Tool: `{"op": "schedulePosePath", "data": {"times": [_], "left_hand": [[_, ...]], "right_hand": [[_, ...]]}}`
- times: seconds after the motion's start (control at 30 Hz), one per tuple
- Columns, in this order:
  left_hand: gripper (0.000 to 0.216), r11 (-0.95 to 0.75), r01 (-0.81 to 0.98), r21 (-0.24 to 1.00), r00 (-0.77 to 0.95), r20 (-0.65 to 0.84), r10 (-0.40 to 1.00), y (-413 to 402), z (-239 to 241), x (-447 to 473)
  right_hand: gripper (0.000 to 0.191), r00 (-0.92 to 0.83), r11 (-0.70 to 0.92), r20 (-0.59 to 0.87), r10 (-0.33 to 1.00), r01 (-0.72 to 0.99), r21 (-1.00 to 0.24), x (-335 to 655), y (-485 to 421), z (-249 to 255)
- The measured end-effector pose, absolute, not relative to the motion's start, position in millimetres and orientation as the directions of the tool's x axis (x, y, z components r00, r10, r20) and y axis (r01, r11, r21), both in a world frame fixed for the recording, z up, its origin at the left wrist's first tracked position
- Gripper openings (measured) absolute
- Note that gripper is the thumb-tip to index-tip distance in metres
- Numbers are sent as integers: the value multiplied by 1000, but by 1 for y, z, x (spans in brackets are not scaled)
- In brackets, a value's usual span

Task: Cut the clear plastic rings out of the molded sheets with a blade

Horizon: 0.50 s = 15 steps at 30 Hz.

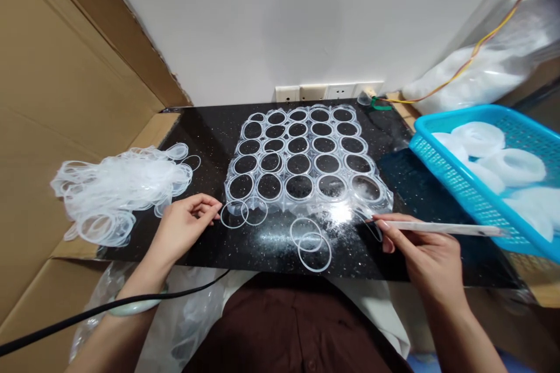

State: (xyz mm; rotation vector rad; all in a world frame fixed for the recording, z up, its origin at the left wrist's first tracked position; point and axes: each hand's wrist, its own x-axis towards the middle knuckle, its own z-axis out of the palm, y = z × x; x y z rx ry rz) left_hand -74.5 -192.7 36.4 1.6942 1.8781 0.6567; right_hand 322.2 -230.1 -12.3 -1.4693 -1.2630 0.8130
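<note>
A clear plastic tray [301, 154] with several round cells lies on the black speckled table [210, 134]. My left hand [184, 227] rests at its near left corner, fingers pinched on a clear ring [234, 214] that lies beside another ring. My right hand [426, 256] is closed around a thin white stick [441, 227], its tip near the tray's near right corner. Two or three loose clear rings [311, 242] lie on the table between my hands.
A heap of clear rings [118, 189] sits at the left. A blue basket [481, 169] with white rolls stands at the right, a plastic bag [494, 64] behind it. Cardboard [56, 87] walls the left side. Wall sockets [328, 92] are behind the table.
</note>
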Motion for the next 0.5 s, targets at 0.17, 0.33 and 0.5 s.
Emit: {"op": "schedulePosePath", "data": {"times": [0.17,0.33,0.5], "left_hand": [[18,-153,855,496,41,230,972,-212,43,-49],[30,-471,633,614,535,93,840,-230,32,15],[12,-440,689,575,519,31,854,-221,21,54]], "right_hand": [[18,223,46,121,967,315,-948,321,-230,-12],[16,233,47,130,964,332,-942,320,-230,-12],[15,213,66,144,966,336,-939,321,-229,-12]]}}
